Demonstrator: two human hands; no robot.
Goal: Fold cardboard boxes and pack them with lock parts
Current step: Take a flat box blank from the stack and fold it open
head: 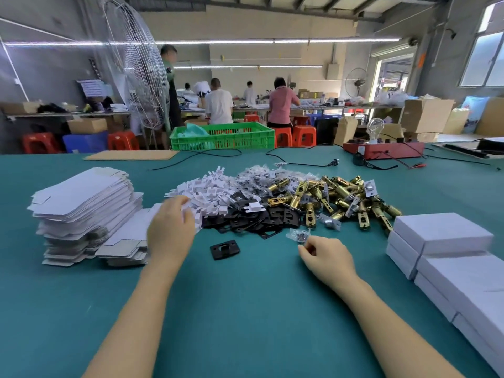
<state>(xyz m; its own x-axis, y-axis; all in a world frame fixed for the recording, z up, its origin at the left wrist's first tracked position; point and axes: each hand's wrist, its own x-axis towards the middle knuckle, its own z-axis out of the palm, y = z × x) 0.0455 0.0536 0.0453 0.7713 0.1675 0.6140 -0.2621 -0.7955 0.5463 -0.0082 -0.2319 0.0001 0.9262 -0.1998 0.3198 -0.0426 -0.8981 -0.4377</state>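
Overhead, strip lights (pixel 212 42) glow; on teal table (pixel 245 309), left fingers (pixel 182 205) grasping white inserts (pixel 207 192), right fingers (pixel 306 248) clenched.

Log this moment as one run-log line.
stage: gathering parts | left hand: on white clips | right hand: by screw bag | black plate: loose between hands | flat boxes: untouched

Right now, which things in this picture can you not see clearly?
Head view only:
- Left hand: fingertips blurred among white plastic pieces; grip unclear.
- Small bag by right hand: contents too small.
- Closed white boxes: cut by the right edge.
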